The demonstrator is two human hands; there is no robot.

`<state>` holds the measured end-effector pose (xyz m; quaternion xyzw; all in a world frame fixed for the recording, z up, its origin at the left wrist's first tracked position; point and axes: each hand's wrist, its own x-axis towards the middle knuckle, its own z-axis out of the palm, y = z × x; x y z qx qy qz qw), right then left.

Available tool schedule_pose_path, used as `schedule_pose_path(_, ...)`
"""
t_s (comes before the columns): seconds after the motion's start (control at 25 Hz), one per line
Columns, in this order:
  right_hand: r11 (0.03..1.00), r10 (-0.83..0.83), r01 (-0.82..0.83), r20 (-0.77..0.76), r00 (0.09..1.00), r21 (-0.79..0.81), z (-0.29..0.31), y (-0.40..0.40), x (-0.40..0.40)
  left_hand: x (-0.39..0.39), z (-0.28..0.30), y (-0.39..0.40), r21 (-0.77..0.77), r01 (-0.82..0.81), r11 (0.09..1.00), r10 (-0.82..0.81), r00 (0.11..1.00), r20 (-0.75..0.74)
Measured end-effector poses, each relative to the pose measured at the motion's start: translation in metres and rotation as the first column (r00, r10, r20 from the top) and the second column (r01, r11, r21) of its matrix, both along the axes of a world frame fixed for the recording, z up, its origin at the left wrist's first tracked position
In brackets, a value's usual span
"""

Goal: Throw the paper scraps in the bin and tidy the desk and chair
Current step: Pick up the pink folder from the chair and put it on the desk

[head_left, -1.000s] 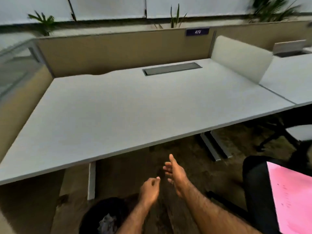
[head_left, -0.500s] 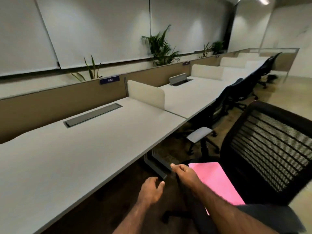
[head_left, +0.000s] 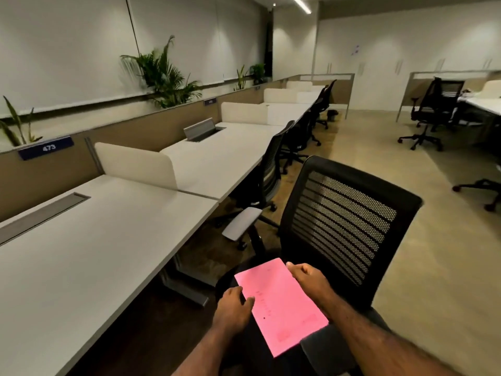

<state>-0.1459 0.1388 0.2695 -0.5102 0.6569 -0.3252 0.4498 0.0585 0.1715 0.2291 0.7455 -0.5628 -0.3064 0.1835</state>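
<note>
Two hands meet at a pink sheet of paper [head_left: 282, 305] in the head view, the only view there is. The sheet lies over the seat of a black mesh-backed office chair [head_left: 344, 221], which stands just beside the near white desk [head_left: 89, 256]. The left hand [head_left: 232, 312] rests at the sheet's left edge, thumb on the paper and fingers curled below it, so it seems to pinch that edge. The right hand [head_left: 307, 278] holds the far right corner, thumb on top and fingers curled behind.

As for containers: a long grey cable tray [head_left: 40, 215] is set into the desk top with its lid flat, its contents hidden. On the next desk a similar tray lid [head_left: 200, 129] stands tilted up; what lies inside cannot be made out. Behind the tan partition [head_left: 130, 134], which bears a blue plate reading 473 [head_left: 46, 147], a ledge holds green plants [head_left: 162, 77].
</note>
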Motion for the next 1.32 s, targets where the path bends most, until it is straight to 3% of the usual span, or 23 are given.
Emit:
schedule_pose_path(0.2,0.993,-0.072,0.076,-0.040,0.997,0.095,-0.041,-0.065,-0.042,-0.026,-0.049,-0.070,0.140,0.018,0.990,-0.021,1.000,0.014)
schedule_pose_path(0.4,0.973,-0.070,0.079,-0.046,0.996,0.218,-0.089,-0.127,-0.068,-0.039,-0.090,-0.117,0.220,-0.073,0.973,0.066,0.997,0.041)
schedule_pose_path(0.6,0.933,-0.180,0.170,0.003,0.984,0.318,-0.142,-0.186,-0.085,-0.044,-0.145,-0.156,0.278,-0.153,0.948,0.151,0.988,0.030)
schedule_pose_path(0.76,0.904,-0.173,0.182,-0.058,0.983,0.387,-0.187,-0.214,-0.090,-0.045,-0.174,-0.175,0.367,-0.193,0.910,0.189,0.981,0.048)
schedule_pose_path(0.92,0.854,-0.069,0.153,-0.182,0.981,0.498,-0.234,-0.220,-0.097,-0.058,-0.203,-0.179,0.504,-0.213,0.837,0.240,0.971,0.012)
schedule_pose_path(1.0,0.817,0.071,0.081,-0.240,0.968,0.571,-0.260,-0.214,-0.099,-0.062,-0.218,-0.175,0.537,-0.268,0.800,0.308,0.951,0.016)
schedule_pose_path(1.12,0.750,0.297,-0.015,-0.316,0.901,0.662,-0.296,-0.200,-0.101,-0.071,-0.235,-0.170,0.565,-0.321,0.760,0.362,0.931,0.042)
schedule_pose_path(1.32,0.762,0.444,-0.077,-0.433,0.784,0.643,-0.305,-0.194,-0.103,-0.076,-0.250,-0.158,0.562,-0.434,0.704,0.510,0.860,0.026)
